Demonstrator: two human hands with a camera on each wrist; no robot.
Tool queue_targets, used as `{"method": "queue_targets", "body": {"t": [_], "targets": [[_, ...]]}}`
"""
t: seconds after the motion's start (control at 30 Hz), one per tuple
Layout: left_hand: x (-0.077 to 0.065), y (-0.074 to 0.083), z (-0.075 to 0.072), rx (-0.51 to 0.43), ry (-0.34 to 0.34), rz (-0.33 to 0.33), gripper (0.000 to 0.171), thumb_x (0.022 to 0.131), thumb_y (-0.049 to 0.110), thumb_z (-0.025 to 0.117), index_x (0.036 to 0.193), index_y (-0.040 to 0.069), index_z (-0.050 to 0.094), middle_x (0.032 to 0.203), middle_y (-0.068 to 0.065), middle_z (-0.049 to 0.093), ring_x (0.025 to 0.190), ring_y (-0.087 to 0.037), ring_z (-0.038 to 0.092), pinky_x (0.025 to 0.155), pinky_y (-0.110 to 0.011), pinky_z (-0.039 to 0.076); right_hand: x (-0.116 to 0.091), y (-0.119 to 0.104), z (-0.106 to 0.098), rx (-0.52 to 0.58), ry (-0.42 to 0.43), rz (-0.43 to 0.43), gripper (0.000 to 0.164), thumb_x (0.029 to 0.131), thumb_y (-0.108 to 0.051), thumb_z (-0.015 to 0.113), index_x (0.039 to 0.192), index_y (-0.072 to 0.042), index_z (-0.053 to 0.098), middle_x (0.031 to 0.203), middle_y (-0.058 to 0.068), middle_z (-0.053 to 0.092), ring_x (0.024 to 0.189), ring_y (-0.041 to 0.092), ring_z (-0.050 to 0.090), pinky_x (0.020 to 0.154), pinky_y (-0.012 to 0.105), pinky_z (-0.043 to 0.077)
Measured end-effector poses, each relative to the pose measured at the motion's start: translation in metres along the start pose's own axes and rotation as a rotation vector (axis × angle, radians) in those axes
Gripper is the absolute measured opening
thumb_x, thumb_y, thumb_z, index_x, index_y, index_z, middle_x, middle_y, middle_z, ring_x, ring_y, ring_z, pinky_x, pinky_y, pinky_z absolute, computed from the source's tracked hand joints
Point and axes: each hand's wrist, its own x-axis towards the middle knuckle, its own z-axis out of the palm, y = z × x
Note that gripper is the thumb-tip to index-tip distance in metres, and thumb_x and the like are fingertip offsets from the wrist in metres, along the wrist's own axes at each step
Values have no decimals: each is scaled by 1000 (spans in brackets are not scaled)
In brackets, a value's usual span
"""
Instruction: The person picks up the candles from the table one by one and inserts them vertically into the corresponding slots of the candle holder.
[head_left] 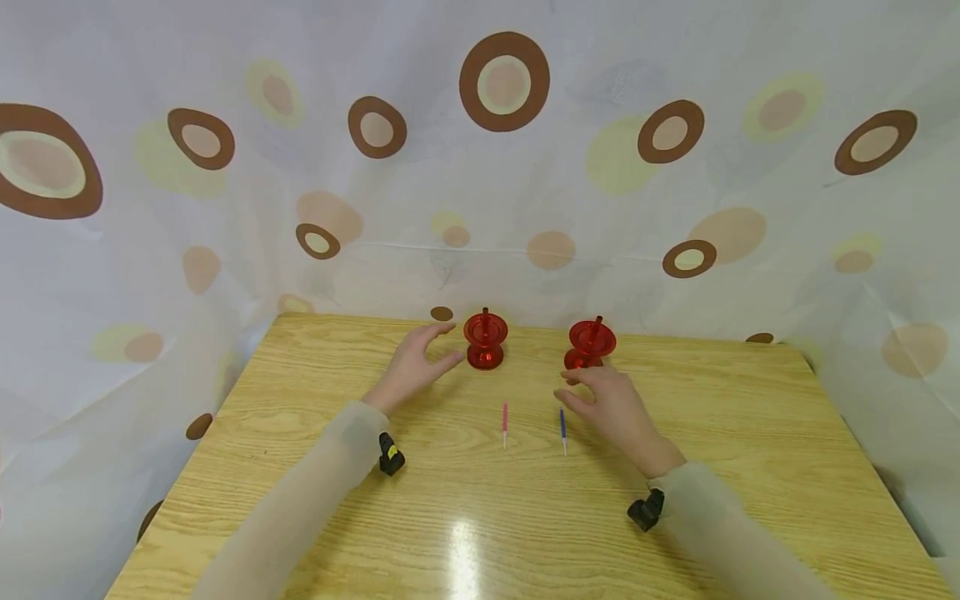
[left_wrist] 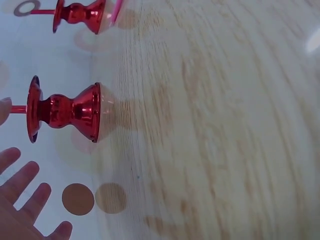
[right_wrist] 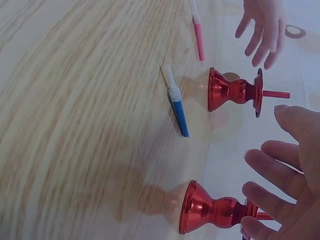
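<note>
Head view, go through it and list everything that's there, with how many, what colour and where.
backdrop: sheet count unclear, whitish with brown, beige and yellow spots, behind and beside the table
table: 1, yellowish wood-look, beneath everything
left holder: 1, red, upright near the far edge
right holder: 1, red, near the far edge
pink candle: 1, pink with white end, lying mid-table
blue candle: 1, blue with white end, lying right of the pink candle
wrist cameras: 2, black, one per wrist
sleeves: 2, pale, one per arm
left hand: 1, bare, left of the left holder
right hand: 1, bare, by the right holder, contact unclear
</note>
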Motion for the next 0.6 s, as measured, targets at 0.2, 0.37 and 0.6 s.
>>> {"method": "queue_targets", "body": {"t": [0.2,0.37,0.6], "targets": [[2,1,1,-18,-1,-5,63,100,42,70,153,14,53,155,-9,53,148,-34,41,122,-56,30,3,-3,3,-13,-19,16,36,93,-27,80,117,0,76,113,14,77,101,37,69,89,55,55],[3,2,1,-31,-4,-5,64,99,42,71,153,14,52,155,-9,52,148,-33,41,122,-55,31,4,-6,5,-13,-15,7,35,92,-26,81,115,-1,76,110,13,77,101,36,69,90,54,55],[5,6,2,-74,-27,-9,65,100,41,71,154,11,50,156,-10,50,147,-32,41,121,-55,33,6,-10,8,-2,-24,-8,36,93,-27,80,117,-1,75,106,10,77,99,34,69,89,52,55]]}}
